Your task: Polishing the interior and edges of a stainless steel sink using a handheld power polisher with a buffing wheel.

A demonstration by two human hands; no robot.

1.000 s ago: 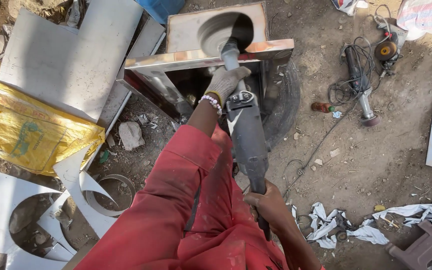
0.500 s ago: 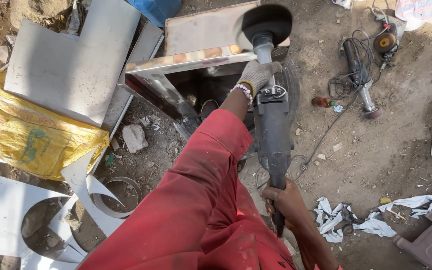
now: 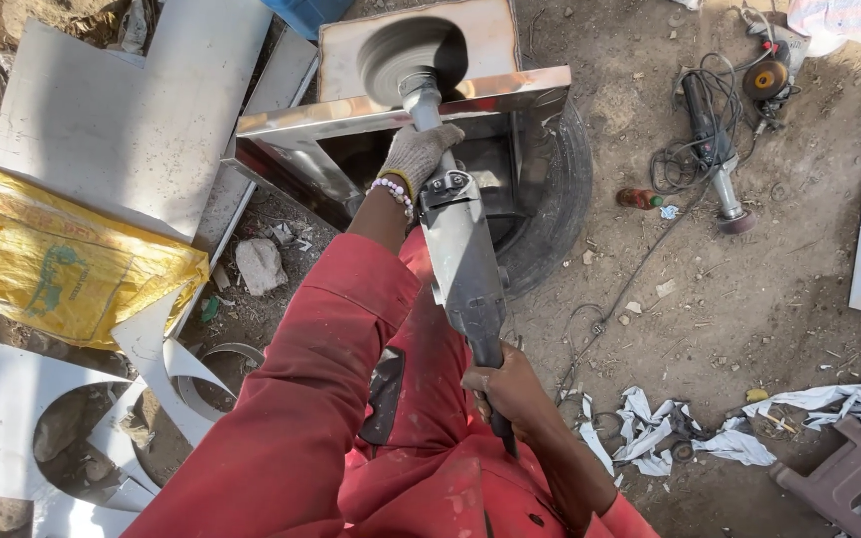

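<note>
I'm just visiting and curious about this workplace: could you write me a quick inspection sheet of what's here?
Surface: bare dirt ground.
Job's things: long polishing machine, its spinning disc against a shiny metal box resting on a tyre.
Clutter: yellow sack, cut metal sheets, paper scraps.
Grippers: gloved left hand holds the front, bare right hand the rear handle.
Cables: tangled beside a spare grinder.
Surroundings: plastic stool.

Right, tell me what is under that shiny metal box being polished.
The metal box sits on a dark rubber tyre, whose curved edge shows at its right side. The left hand, the right hand and the polisher they hold cover the middle, so the rest underneath is hidden.
</note>
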